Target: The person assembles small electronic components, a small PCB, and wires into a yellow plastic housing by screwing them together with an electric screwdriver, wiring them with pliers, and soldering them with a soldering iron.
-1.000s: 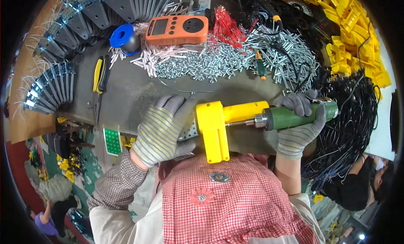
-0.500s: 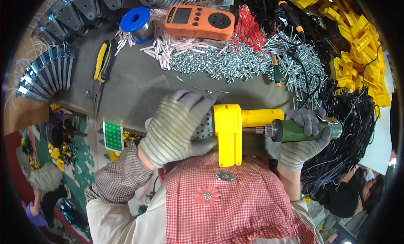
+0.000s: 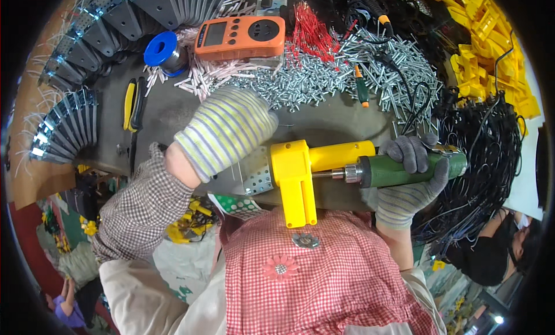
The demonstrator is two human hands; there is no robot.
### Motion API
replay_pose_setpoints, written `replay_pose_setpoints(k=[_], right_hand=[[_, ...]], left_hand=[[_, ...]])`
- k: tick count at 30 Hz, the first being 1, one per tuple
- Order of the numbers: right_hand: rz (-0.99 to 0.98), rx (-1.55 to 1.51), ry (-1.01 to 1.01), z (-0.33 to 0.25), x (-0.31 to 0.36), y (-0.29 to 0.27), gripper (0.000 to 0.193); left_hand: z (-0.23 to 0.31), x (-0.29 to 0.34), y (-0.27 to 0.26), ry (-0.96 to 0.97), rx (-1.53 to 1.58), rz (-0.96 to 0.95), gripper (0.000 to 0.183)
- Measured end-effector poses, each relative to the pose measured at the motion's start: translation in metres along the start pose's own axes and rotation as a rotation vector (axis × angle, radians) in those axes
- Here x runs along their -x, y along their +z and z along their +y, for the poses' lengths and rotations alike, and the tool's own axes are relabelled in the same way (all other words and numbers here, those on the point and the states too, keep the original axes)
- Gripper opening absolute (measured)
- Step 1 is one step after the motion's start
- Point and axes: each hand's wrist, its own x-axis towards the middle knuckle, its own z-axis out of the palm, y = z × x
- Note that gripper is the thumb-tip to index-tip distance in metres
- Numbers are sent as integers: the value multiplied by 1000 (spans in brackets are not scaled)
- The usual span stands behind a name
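My right hand, in a grey striped glove, is wrapped round a green power screwdriver. The tool lies level, its bit pointing left to the side of a yellow plastic housing. A perforated metal plate extends left from the housing. My left hand, gloved alike, is off the housing and over the table beside the near edge of a heap of small metal nuts. The back of that hand hides its fingers, so what they hold, if anything, does not show.
Long screws, red-tipped pieces and a green-handled screwdriver lie at the back. An orange meter, a blue solder spool and yellow-black pliers are farther left. Black cables and yellow housings crowd the right.
My left hand has let go of the plate and housing and moved up and left toward the nuts. My right hand still grips the power screwdriver. The view has shifted slightly.
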Motion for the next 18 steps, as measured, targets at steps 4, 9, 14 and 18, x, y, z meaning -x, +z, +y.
replay_pose_setpoints(k=[4,9,14,18], right_hand=[[0,-5,-5,0,-2,-2,41],[-5,6,-3,-1,-1,-1,42],[-1,-1,13,-1,-2,-3,41],[0,28,4,-4,-3,-6,41]], left_hand=[[0,-18,10,147,3,51,10],[-10,-24,23,122,19,70,10],[-18,-3,31,4,211,239,12],[-7,21,20,-112,624,382,17]])
